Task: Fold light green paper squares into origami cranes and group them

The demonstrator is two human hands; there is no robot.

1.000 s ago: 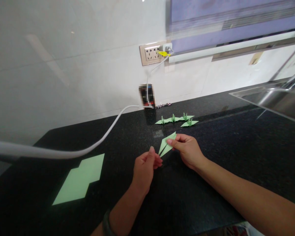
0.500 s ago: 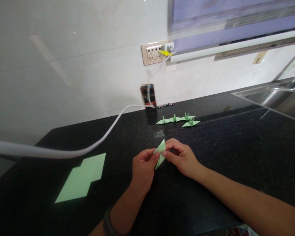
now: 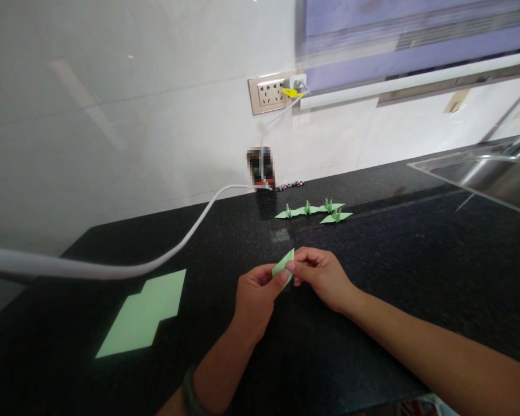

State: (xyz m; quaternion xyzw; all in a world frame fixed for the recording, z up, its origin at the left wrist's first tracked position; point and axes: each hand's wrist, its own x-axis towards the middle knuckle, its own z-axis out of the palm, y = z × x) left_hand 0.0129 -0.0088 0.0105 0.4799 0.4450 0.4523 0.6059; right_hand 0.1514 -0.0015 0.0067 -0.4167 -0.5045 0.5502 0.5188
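A small piece of folded green paper [image 3: 282, 266] is pinched between both my hands above the black countertop [image 3: 416, 254]. My left hand [image 3: 255, 300] grips its lower left side with thumb and fingers closed. My right hand [image 3: 323, 276] pinches its right side, fingers curled. Only the paper's upper tip shows; the rest is hidden by my fingers. Farther back lie several finished green paper cranes [image 3: 314, 211] in a short row.
Flat green paper sheets [image 3: 145, 312] lie at the left on the counter. A thick white cable [image 3: 112, 267] runs from the wall socket [image 3: 271, 95] across the left. A blurred small object [image 3: 260, 167] leans on the wall. A steel sink [image 3: 485, 173] is at the right.
The green paper went from a long open shape held apart to a smaller folded piece, and my two hands have come together on it.
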